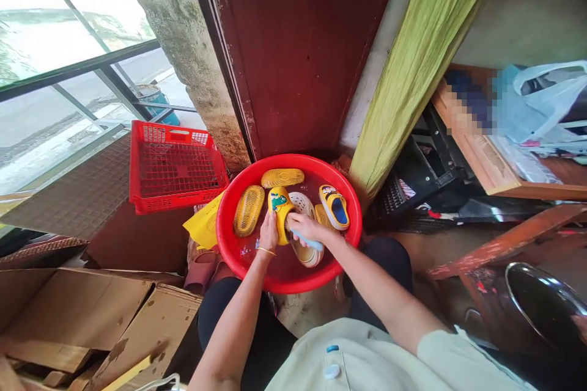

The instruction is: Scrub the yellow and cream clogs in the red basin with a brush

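1. I see the left hand (269, 231) holding a yellow clog (279, 215) (green dinosaur (277, 201) on it) over the red basin (288, 286).
2. The right hand (304, 227) grips a blue-handled brush (310, 242) at the clog's opening.

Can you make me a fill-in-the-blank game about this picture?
The left hand holds a shoe coloured ____.
The right hand grips a handle coloured ____.
The tub below the hands is coloured ____.
In the picture, the crate is on the tub's ____ side.

Missing words: yellow; blue; red; left.
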{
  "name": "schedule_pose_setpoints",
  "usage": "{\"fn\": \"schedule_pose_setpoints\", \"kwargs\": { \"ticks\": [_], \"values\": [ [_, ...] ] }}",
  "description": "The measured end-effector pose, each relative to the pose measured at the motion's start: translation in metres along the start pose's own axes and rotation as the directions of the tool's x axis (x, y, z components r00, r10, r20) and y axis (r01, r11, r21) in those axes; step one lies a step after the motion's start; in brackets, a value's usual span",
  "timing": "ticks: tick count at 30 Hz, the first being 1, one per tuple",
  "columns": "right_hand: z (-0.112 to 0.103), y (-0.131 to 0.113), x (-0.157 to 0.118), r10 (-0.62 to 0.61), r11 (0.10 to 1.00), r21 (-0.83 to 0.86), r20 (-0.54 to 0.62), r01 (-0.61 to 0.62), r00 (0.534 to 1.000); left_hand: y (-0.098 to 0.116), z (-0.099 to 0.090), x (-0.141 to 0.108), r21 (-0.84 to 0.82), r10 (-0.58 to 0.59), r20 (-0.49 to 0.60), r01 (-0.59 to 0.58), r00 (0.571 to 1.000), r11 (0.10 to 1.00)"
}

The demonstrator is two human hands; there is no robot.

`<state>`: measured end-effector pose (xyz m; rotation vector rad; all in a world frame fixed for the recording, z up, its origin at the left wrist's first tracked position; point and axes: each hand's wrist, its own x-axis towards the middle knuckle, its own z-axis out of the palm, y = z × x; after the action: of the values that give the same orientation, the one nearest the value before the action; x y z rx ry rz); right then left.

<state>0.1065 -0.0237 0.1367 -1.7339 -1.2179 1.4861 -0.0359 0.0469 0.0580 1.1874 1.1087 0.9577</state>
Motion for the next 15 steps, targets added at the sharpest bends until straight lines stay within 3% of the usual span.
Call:
{"fn": "schedule_pose_setpoints", "kwargs": {
  "ticks": [3, 6, 10, 12, 15],
  "values": [
    [-0.008, 0.009, -0.017, 0.054, 0.997, -0.052, 0.119, -0.048, 0.991, -0.004, -0.005, 0.003, 0.021, -0.005, -0.036, 0.006, 0.999, 1.000],
    [-0.011, 0.025, -0.039, 0.078, 0.992, -0.112, 0.145, -0.062, 0.986, -0.009, -0.007, 0.006, 0.079, -0.020, -0.059, 0.025, 0.998, 0.997],
    [-0.011, 0.053, -0.067, 0.118, 0.967, -0.247, 0.198, -0.067, 0.973, -0.016, -0.011, 0.010, 0.290, -0.035, -0.092, 0.060, 0.995, 0.955],
    [-0.011, 0.065, -0.077, 0.106, 0.966, -0.253, 0.191, -0.056, 0.976, -0.019, -0.013, 0.009, 0.377, -0.058, -0.122, 0.100, 0.991, 0.921],
    [-0.011, 0.072, -0.082, 0.071, 0.971, -0.235, 0.078, -0.051, 0.994, -0.020, -0.015, 0.005, 0.326, -0.172, -0.126, 0.205, 0.977, 0.923]
  ]
}}
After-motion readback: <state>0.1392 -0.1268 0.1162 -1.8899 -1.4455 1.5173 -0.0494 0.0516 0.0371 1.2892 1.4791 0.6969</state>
